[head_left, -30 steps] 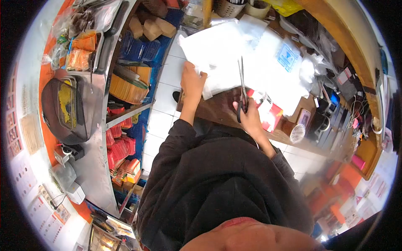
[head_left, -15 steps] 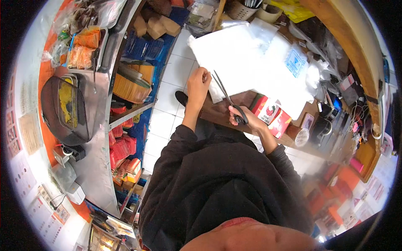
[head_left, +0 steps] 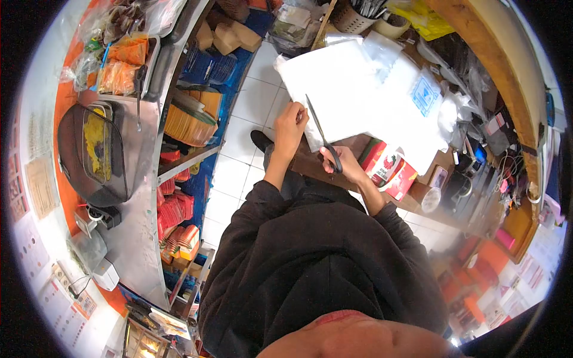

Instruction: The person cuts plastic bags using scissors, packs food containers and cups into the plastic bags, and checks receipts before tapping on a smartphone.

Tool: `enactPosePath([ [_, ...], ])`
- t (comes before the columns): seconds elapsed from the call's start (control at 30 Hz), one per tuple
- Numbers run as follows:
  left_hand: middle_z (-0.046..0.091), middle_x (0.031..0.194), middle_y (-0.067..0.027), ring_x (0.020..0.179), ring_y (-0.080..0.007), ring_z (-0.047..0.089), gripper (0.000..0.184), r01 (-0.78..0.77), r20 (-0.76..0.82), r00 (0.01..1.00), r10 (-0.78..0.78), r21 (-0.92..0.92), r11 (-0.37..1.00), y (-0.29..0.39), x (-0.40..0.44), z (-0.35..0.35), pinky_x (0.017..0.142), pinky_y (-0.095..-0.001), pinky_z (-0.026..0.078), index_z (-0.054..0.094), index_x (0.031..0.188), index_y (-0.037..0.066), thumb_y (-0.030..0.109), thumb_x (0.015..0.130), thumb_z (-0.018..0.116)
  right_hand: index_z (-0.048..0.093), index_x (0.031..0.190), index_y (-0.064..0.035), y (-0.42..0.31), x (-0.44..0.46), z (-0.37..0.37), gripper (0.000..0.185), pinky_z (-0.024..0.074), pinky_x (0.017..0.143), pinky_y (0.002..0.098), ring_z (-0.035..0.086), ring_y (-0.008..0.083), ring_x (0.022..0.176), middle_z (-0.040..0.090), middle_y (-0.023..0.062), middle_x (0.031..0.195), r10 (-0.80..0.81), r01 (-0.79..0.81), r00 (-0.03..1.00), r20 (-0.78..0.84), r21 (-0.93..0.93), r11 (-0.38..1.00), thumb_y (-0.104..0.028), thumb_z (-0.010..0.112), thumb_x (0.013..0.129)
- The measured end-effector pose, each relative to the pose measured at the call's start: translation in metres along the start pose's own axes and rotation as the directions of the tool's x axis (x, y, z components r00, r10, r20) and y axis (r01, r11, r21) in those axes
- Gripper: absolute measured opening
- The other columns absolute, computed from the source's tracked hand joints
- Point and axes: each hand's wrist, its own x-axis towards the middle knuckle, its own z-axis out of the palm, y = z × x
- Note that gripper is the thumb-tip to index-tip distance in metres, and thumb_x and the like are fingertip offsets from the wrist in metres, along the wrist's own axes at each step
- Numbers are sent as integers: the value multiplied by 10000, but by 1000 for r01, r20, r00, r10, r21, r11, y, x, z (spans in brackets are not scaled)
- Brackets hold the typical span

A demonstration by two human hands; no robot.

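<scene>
My right hand (head_left: pixel 342 162) grips a pair of scissors with black handles (head_left: pixel 335 159). Their long metal blades (head_left: pixel 316 122) point up and away, lying close together over the left edge of a stack of white sheets (head_left: pixel 334 77). At that same edge is my left hand (head_left: pixel 290 128), its fingers pinched together. Whatever is between them is hidden or too small to make out. The sheets look like paper or thin plastic and lie on a brown table (head_left: pixel 310 162). Right of my right hand stands a red and white printed box (head_left: pixel 382 162).
A clear bag with a blue print (head_left: pixel 425 95) lies on the sheets' right side. Beyond are a holder of utensils (head_left: pixel 352 18) and a yellow bag (head_left: pixel 421 18). On the left, shelves hold folded cartons (head_left: pixel 194 119) and red packs (head_left: pixel 175 206). A phone (head_left: pixel 439 178) lies rightward.
The scissor blades have come closer together, and my right hand has shifted slightly left and up. My left hand sits a little further right and lower. The view has shifted slightly.
</scene>
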Motion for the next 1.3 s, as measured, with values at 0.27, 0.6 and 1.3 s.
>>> enactPosePath([
  [0.27, 531, 766, -116, 615, -230, 559, 199, 139, -40, 988, -151, -210, 968, -2, -4, -3, 573, -327, 461, 488, 865, 13, 70, 783, 661, 583, 753, -35, -19, -3, -7, 477, 427, 509, 210, 557, 85, 542, 587, 31, 605, -48, 49, 998, -46, 23, 999, -501, 598, 857],
  [0.6, 536, 825, -138, 758, -333, 549, 272, 126, 6, 991, -130, 195, 973, -13, 68, -6, 643, -448, 432, 462, 834, 32, 177, 746, 674, 584, 670, -69, -68, 26, -35, 525, 459, 477, 201, 576, 105, 491, 576, 38, 545, 63, -60, 998, 13, -162, 985, -576, 621, 802],
  [1.3, 492, 735, -133, 624, -242, 514, 95, -33, 9, 999, 34, -163, 986, -25, 51, -16, 599, -330, 426, 482, 832, 2, 51, 849, 561, 602, 668, -42, -56, 58, -9, 505, 432, 467, 193, 555, 82, 482, 570, 30, 543, -7, 0, 999, -41, -165, 986, -527, 657, 798],
])
